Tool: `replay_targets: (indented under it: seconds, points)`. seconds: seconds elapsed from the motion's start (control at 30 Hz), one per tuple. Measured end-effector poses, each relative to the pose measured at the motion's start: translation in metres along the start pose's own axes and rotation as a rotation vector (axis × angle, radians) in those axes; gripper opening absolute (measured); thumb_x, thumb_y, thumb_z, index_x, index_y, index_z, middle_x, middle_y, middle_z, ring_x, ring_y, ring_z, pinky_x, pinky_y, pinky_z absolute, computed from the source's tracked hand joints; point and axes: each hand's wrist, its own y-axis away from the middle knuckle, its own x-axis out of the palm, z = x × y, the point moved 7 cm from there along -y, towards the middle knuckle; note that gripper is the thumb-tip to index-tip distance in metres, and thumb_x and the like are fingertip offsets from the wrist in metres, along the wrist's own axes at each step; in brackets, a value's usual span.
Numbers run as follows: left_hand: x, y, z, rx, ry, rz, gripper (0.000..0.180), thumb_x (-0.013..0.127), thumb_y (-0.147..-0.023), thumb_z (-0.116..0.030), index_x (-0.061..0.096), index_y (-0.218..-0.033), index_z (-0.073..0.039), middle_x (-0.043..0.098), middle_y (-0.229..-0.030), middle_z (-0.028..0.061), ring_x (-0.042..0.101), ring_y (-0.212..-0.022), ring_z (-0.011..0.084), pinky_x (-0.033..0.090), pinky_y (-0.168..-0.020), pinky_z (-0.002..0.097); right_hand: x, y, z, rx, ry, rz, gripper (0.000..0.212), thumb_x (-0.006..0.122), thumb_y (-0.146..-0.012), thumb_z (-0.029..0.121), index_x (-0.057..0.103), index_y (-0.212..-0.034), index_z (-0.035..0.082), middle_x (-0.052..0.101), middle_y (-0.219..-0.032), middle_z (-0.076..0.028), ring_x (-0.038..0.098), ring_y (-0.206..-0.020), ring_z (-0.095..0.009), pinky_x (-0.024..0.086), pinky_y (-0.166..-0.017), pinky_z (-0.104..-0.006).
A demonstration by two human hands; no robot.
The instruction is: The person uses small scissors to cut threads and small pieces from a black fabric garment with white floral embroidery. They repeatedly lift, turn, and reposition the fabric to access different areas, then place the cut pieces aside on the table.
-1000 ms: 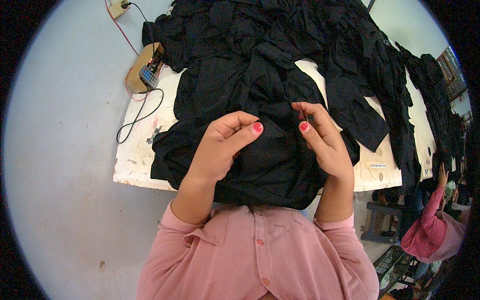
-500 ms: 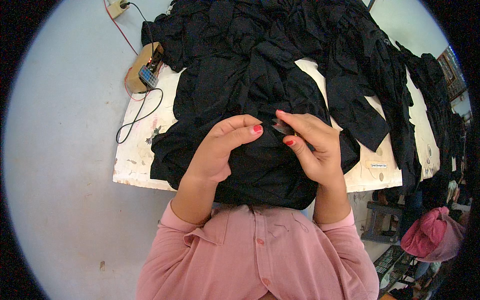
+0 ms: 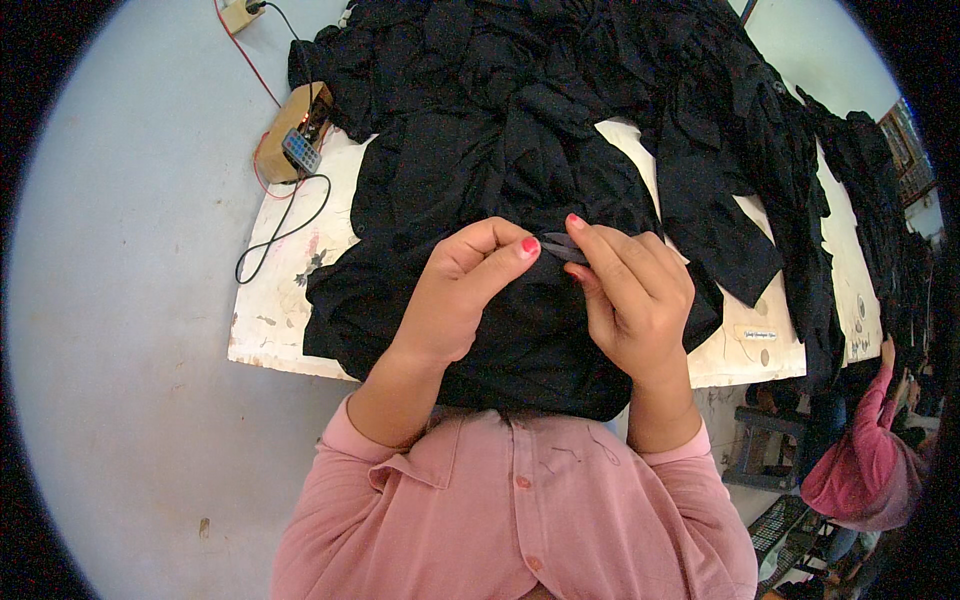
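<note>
Over the table edge in front of me lies a black garment [image 3: 520,340], bunched up and reaching to my shirt. My left hand [image 3: 455,290] is closed in a pinch above it, thumb against the bent forefinger. What sits in that pinch is too small or too dark to make out. My right hand [image 3: 640,290] holds a pair of thread snips [image 3: 566,250] between thumb and fingers. Their dark pointed blades aim left and reach close to the left fingertips. Against the black cloth, I cannot tell whether the blades touch anything.
More black garments [image 3: 480,60] are heaped across the pale table [image 3: 290,335]. At the table's left stand a brown box device [image 3: 292,110] with wires and a small remote [image 3: 300,152]. Right of the table are a grey stool [image 3: 765,440] and a person in a pink top [image 3: 865,470].
My left hand has shifted slightly right, bringing its pinch up to the snips' tips. The right fingers have closed more around the snips. At the far right, the person's arm now reaches up.
</note>
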Motion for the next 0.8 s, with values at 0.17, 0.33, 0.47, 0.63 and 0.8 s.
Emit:
replay_targets:
  seconds: [0.17,0.33,0.47,0.63,0.8]
  points:
    - [-0.0048,-0.0012,-0.001,0.074,-0.008,-0.023,0.013,0.058,-0.091,-0.011,0.066,-0.091,-0.001,0.063,-0.086,-0.0022,0.055,-0.079,0.0031,0.042,-0.072,0.0182,0.0037,0.0031,-0.0008,0.003,-0.023,-0.006,0.041,0.072,-0.071,0.014,0.066,-0.111,0.011,0.066,-0.09,-0.002,0.055,-0.062,-0.017,0.042,-0.053,-0.0286]
    - [-0.0062,0.0,-0.0019,0.079,0.001,-0.049,0.014,0.06,-0.09,-0.011,0.068,-0.092,0.0,0.066,-0.087,0.0001,0.058,-0.08,0.0046,0.044,-0.073,0.0192,0.006,0.0035,0.001,0.003,-0.019,-0.019,0.041,0.072,-0.072,0.014,0.066,-0.112,0.011,0.066,-0.09,-0.002,0.055,-0.062,-0.017,0.042,-0.053,-0.0286]
    - [-0.0084,-0.0001,0.0015,0.028,0.026,-0.077,0.015,0.06,-0.089,-0.012,0.069,-0.092,0.0,0.067,-0.086,0.001,0.058,-0.079,0.0053,0.044,-0.073,0.0199,0.0068,0.0042,0.0008,0.006,-0.026,-0.042,0.041,0.072,-0.072,0.015,0.066,-0.113,0.011,0.066,-0.091,-0.002,0.055,-0.062,-0.017,0.041,-0.052,-0.0284]
    - [-0.008,-0.0007,0.006,-0.008,0.076,-0.074,0.016,0.061,-0.089,-0.013,0.07,-0.092,0.0,0.068,-0.086,0.0025,0.059,-0.078,0.0061,0.045,-0.073,0.0203,0.0069,0.0053,0.0019,0.0,0.024,-0.043,0.042,0.071,-0.072,0.013,0.066,-0.113,0.01,0.066,-0.091,-0.002,0.054,-0.061,-0.017,0.04,-0.051,-0.0284]
    - [-0.0055,-0.001,0.0054,-0.051,0.098,-0.084,0.016,0.062,-0.088,-0.013,0.07,-0.092,0.0,0.069,-0.087,0.0041,0.061,-0.077,0.0076,0.046,-0.073,0.0212,0.0065,0.0056,0.0041,-0.007,0.063,-0.05,0.041,0.071,-0.072,0.011,0.066,-0.113,0.009,0.066,-0.09,-0.002,0.054,-0.061,-0.016,0.04,-0.051,-0.0281]
